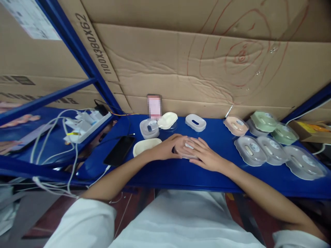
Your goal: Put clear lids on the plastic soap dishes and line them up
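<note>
Both hands are at a pink soap box [180, 142] in the middle of the blue table, and they cover much of it. My left hand [165, 147] curves round its left side, with a dark opening showing near the thumb. Across its top and right side lie the fingers of my right hand [207, 155], beside a small white label [189, 145]. Close to my left wrist is a cream soap dish part [141, 147]. Behind my hands are a cream oval piece [168, 120], a clear-covered box [149, 129] and a white slotted dish [196, 122].
On the right stand several soap boxes in clear shells: grey [250, 150], green [263, 120] and peach [236, 125]. A black phone [119, 150] and a white power strip [90, 128] with tangled cables are left. Cardboard [165, 58] rises behind the blue table [217, 141].
</note>
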A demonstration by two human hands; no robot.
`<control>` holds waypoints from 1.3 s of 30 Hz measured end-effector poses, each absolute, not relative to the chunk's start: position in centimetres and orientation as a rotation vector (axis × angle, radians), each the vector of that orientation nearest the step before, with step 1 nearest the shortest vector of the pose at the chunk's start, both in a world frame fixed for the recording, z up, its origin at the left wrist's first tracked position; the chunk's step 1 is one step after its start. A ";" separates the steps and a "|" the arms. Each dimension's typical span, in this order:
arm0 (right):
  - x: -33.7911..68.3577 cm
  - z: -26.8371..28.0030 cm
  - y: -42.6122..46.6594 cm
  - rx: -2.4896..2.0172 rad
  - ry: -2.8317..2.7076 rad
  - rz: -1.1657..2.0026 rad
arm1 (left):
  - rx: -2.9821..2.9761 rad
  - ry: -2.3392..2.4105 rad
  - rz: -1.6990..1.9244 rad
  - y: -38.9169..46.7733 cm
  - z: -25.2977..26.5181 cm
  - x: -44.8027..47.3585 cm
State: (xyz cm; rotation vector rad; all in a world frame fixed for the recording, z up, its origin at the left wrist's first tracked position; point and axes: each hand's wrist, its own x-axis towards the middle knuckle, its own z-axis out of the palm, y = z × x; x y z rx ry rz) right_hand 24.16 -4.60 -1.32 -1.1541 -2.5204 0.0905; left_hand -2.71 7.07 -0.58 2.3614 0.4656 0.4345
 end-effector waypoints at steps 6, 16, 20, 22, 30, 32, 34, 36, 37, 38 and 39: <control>24.6 -0.4 -4.3 -1.206 -2.512 0.102 | 2.419 0.455 0.419 6.9 0.2 -2.7; 29.3 2.2 -6.2 -1.908 -2.265 -0.143 | 2.908 1.488 0.235 3.9 3.3 -3.2; 30.5 0.7 -4.1 -1.960 -2.059 -0.443 | 2.811 1.572 0.055 3.3 3.2 -3.0; 29.7 -0.2 -2.6 -1.875 -2.110 -0.423 | 2.825 1.434 0.029 3.2 2.9 -2.6; 27.5 -2.5 -0.1 -1.735 -2.169 -0.164 | 2.795 0.400 0.318 3.0 1.0 -2.1; 28.0 -2.2 -0.4 -1.735 -2.151 -0.125 | 2.848 0.522 0.298 3.6 0.5 -2.1; 28.3 -1.9 -0.8 -1.693 -2.127 -0.070 | 2.822 0.757 0.277 4.4 0.2 -2.2; 28.1 -1.7 -1.2 -1.602 -2.059 -0.020 | 2.709 0.947 0.273 5.2 -0.1 -2.2; 27.8 -1.6 -1.4 -1.548 -2.020 0.003 | 2.649 0.970 0.290 5.5 -0.3 -2.2; 27.5 -1.5 -1.6 -1.490 -1.995 0.025 | 2.604 0.950 0.326 5.8 -0.5 -2.2; 27.0 -1.4 -1.9 -1.431 -1.994 0.048 | 2.579 0.907 0.379 5.9 -0.6 -2.1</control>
